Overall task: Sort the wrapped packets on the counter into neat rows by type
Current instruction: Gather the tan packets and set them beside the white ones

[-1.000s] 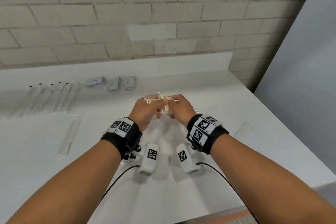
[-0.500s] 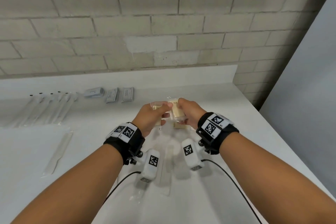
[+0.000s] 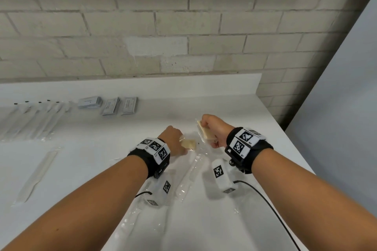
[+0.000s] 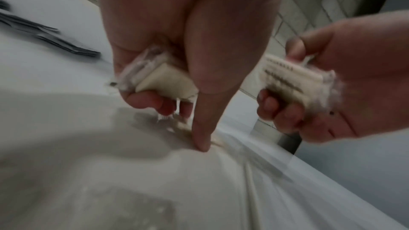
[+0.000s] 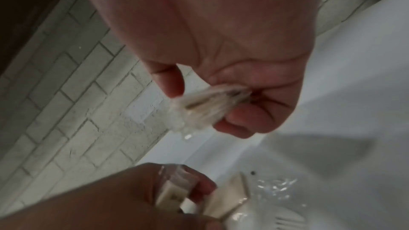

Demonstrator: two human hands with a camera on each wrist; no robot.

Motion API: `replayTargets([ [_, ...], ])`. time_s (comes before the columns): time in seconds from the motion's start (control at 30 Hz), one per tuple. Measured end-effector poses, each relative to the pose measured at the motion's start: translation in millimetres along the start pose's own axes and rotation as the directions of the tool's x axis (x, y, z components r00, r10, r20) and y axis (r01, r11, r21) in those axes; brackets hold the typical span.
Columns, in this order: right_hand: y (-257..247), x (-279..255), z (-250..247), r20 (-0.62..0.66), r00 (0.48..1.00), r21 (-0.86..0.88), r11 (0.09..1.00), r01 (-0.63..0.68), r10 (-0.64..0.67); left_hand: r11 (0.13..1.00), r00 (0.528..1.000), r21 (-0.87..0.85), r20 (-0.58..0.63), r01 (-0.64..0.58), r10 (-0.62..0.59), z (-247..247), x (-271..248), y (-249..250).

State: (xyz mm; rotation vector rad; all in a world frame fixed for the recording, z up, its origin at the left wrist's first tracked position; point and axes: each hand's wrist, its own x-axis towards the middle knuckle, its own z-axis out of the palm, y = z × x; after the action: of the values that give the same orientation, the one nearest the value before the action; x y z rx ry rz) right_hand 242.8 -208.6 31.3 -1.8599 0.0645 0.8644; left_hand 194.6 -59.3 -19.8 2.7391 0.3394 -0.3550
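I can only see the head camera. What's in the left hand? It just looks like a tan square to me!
Observer: The left hand grips a cream packet in clear wrap, fingers curled under it.
Operator: Is any finger pointing?
Observer: Yes, one straight finger reaches down to the counter.
Operator: Does the right hand's packet have writing?
Observer: The right hand holds another packet with dark print, too blurred to read.
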Motion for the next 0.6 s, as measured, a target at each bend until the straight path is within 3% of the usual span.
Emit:
replayTargets([
  [0.17,10,2,-1,0.032,0.998,-0.301,0.952,0.054,-0.046,0.996,1.000,-0.091,0.015,-0.002,0.003,-3,1,-6],
  [0.3,9,6,-3,0.141,0.975,-0.461,0.860,0.218,-0.172,0.960,0.996,-0.268,0.008,-0.087,0.092,-12,-8,-9],
  [0.43,1,2,-5,0.211,0.943,-0.435,0.840,0.326,-0.257,0.903,0.992,-0.412,-0.012,-0.122,0.128,-26,-21,-11],
  [0.6,-6,1,5,0.268,0.923,-0.358,0.860,0.363,-0.278,0.845,0.991,-0.519,-0.055,-0.130,0.119,-42,-28,-18],
])
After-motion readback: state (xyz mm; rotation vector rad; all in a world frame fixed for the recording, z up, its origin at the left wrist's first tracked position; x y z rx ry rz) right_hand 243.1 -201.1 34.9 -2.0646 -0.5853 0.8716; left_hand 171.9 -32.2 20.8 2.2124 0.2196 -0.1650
